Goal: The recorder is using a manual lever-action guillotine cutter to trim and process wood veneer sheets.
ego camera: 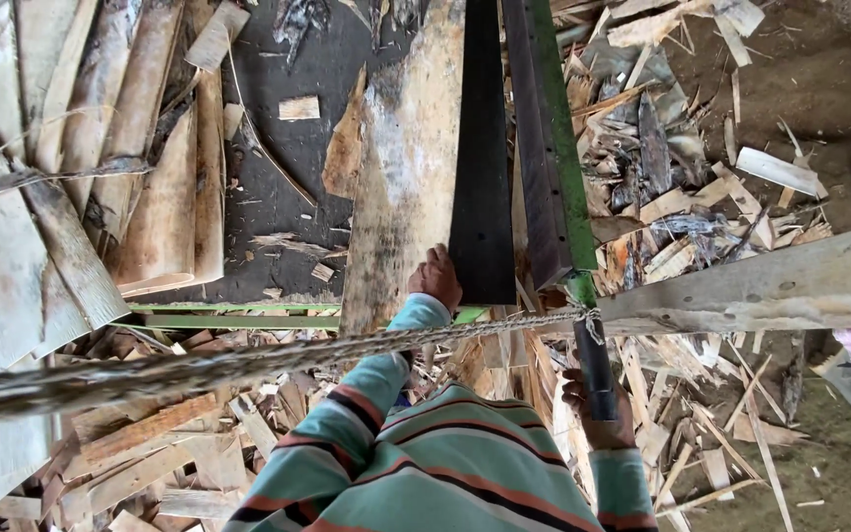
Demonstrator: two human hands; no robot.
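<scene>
The left hand (435, 278) presses flat, fingers released, on the near end of a pale veneer sheet (406, 167) that runs away from it along the black bench (278, 187). The right hand (598, 414) is clenched around a dark lever handle (595, 369), whose green bar (558, 148) extends beyond it. A twisted rope (199, 369) crosses just below the left hand, above wood scraps (701, 197).

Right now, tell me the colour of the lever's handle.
Black, on a green lever; the right hand grips the handle. Head view.
</scene>
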